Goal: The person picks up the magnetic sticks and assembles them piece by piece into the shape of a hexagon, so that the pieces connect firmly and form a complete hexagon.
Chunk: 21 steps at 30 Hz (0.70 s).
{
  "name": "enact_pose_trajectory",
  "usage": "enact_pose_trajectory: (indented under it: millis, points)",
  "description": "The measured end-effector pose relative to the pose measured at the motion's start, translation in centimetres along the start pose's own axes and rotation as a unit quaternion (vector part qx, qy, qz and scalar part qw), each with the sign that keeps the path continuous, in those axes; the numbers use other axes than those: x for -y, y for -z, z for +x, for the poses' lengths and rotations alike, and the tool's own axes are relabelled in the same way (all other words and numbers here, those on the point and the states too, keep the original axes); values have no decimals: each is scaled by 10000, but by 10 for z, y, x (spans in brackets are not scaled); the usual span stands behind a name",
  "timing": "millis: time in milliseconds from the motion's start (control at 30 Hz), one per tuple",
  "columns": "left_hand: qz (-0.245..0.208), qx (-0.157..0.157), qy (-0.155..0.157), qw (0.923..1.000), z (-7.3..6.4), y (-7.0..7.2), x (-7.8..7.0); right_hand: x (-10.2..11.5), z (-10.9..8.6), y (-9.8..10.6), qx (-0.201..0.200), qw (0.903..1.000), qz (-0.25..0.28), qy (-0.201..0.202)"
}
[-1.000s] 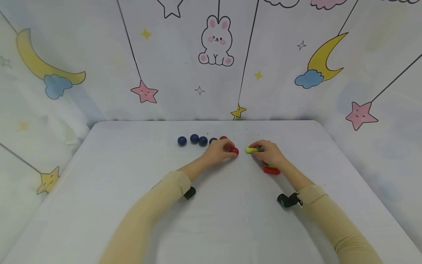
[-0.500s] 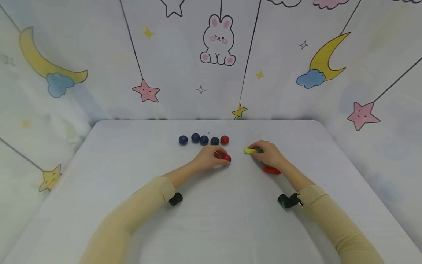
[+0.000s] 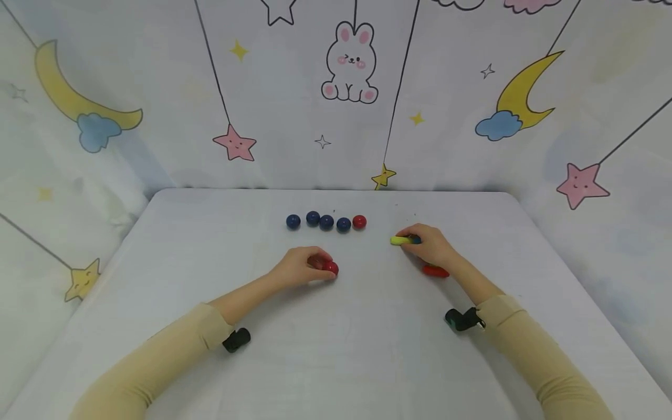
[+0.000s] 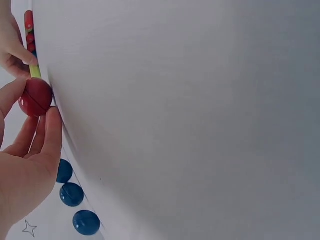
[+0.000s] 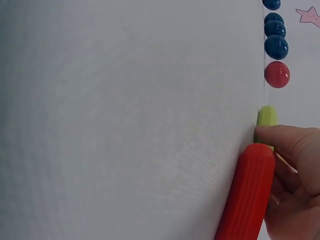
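Observation:
My left hand (image 3: pixel 299 267) holds a glossy red ball (image 3: pixel 331 268) between thumb and fingertips, close over the table left of centre. A seam line runs across this ball (image 4: pixel 36 97) in the left wrist view. On the right, my right hand (image 3: pixel 431 246) pinches a short ridged stick, yellow-green at its exposed end (image 3: pixel 399 240) and blue nearer the palm. Its middle is hidden by the fingers. A ridged red stick (image 3: pixel 435 271) lies just below that hand, and looks large in front of the thumb in the right wrist view (image 5: pixel 248 192).
Along the back of the white table (image 3: pixel 336 361) sits a row of several dark blue balls (image 3: pixel 326 222), with one red ball (image 3: pixel 359 221) at its right end. A patterned cloth (image 3: pixel 283 105) hangs behind. Black wrist cameras (image 3: pixel 462 319) jut from both sleeves.
My left hand has carried the red ball from beside the row's right end toward the left and nearer to me, uncovering the row. The right hand has stayed in place, still pinching its stick.

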State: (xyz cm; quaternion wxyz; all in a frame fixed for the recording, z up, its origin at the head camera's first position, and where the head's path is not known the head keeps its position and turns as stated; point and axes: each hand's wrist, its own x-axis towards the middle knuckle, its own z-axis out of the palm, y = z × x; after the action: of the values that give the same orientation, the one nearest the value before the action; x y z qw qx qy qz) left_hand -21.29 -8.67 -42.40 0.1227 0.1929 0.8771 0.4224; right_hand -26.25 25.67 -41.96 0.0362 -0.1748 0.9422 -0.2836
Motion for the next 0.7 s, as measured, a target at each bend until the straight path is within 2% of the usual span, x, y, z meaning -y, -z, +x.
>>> enact_pose_trajectory:
  millis: [200, 333, 700]
  points:
    - [-173, 37, 94, 9998, -23, 7, 5, 1, 0, -1, 0, 9999, -58, 135]
    - [-235, 45, 26, 9997, -35, 9, 9, 1, -1, -1, -13, 9998, -53, 216]
    - [-422, -6, 245, 9988, -59, 14, 16, -1, -3, -2, 26, 9989, -144, 450]
